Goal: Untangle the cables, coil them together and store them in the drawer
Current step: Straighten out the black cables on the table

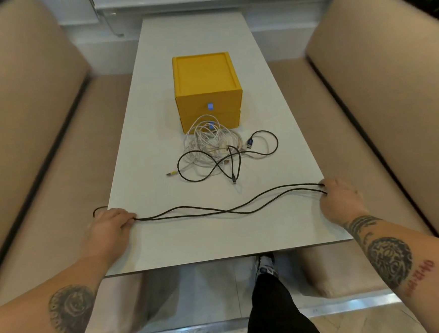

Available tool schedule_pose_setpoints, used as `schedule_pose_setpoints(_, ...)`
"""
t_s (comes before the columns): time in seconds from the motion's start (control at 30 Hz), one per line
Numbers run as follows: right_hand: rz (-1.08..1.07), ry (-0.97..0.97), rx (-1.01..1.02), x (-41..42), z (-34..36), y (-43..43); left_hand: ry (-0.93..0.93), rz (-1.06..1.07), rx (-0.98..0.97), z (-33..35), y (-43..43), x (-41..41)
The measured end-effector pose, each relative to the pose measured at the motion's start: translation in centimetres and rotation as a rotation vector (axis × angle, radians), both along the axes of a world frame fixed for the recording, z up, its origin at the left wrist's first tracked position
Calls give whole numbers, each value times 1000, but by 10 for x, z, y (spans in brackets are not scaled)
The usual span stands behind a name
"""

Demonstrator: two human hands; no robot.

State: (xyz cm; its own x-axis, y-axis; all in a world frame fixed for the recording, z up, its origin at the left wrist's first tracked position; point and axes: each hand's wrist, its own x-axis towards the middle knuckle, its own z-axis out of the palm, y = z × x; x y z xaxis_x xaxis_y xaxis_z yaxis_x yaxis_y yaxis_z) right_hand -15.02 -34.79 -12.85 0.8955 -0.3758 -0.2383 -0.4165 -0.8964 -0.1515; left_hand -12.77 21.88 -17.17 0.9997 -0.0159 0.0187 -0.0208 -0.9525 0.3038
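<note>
Fingers: on your left hand they curl down and pinch the black cable against the table. On your right hand they close round its far end at the table's right edge.
Held cable: it runs doubled between your hands in two slack strands lying on the tabletop. A short loop pokes out behind your left hand.
Why held so: probably to pull it out straight and clear of the rest, with both ends under control before you coil it.
Tangle: white cables are heaped with a second black cable looped through them. It sits well apart from your hands and touches the front of the drawer box.
Plugs: a dark USB plug lies to the right of the heap and a yellow-tipped plug to its left.
Drawers: the upper drawer and lower drawer are both closed, each with a blue tab on its front. White loops partly cover the lower tab.
Why the heap sits there: likely parked beside the storage. You will have to shift it before the lower drawer can slide out.
Progress: one cable looks freed. None is coiled or stored yet.
Writing: no brand or label is readable on the box or cables. Red script on your right forearm is too blurred to read.
Surroundings: beige benches run along both sides of the table.
</note>
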Motion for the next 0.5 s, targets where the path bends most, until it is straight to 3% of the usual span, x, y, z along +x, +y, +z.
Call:
schedule_pose_setpoints(0.1, 28, 34, 111, -11, 2, 2, 9, -8, 0, 12, -8, -7)
schedule_pose_setpoints(0.5, 258, 42, -139, -10, 35, 24, 61, -187, 22, 32, -35, -9)
